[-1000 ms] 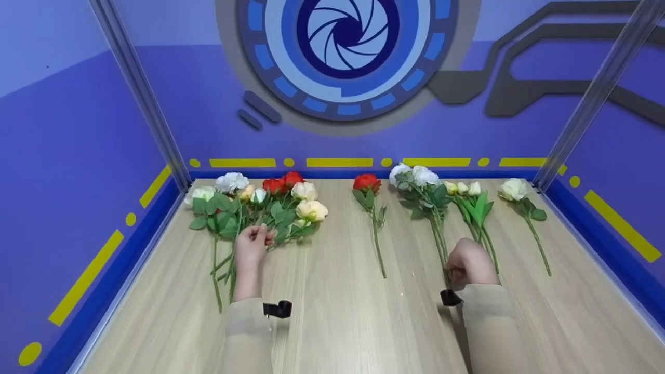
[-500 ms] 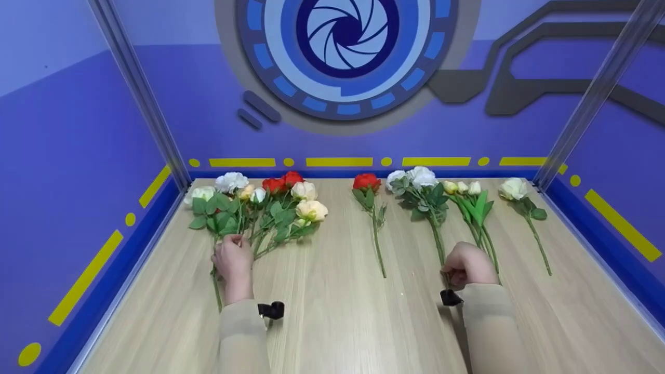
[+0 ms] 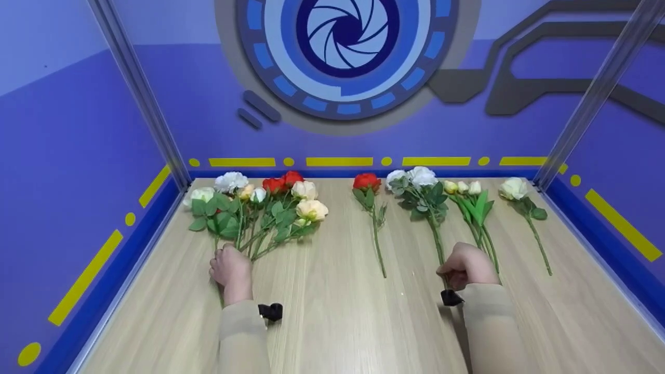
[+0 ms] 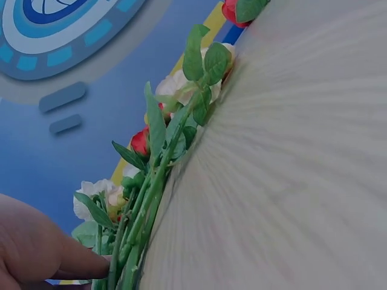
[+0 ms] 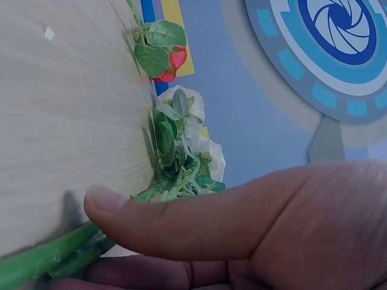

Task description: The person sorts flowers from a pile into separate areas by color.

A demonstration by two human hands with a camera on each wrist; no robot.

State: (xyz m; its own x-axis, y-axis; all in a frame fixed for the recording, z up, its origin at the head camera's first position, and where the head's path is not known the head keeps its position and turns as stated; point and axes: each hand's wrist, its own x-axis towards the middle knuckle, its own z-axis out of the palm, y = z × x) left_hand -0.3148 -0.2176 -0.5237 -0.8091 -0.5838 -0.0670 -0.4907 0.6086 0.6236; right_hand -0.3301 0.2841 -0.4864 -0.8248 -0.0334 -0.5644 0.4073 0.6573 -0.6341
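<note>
Left hand (image 3: 231, 269) gripping bunched stems (image 4: 134, 229), right hand (image 3: 469, 263) pinching white flowers' stems (image 3: 436, 237) (blooms (image 3: 422, 176) beyond both hands)

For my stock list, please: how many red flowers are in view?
3: two red flowers in the left bunch, one lone red flower right of it. Leaves at left may hide another.

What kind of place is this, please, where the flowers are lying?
Probably a booth for tabletop work: printed blue-purple walls stand around three sides of a wood-grain table, and metal posts mark the far corners.
</note>
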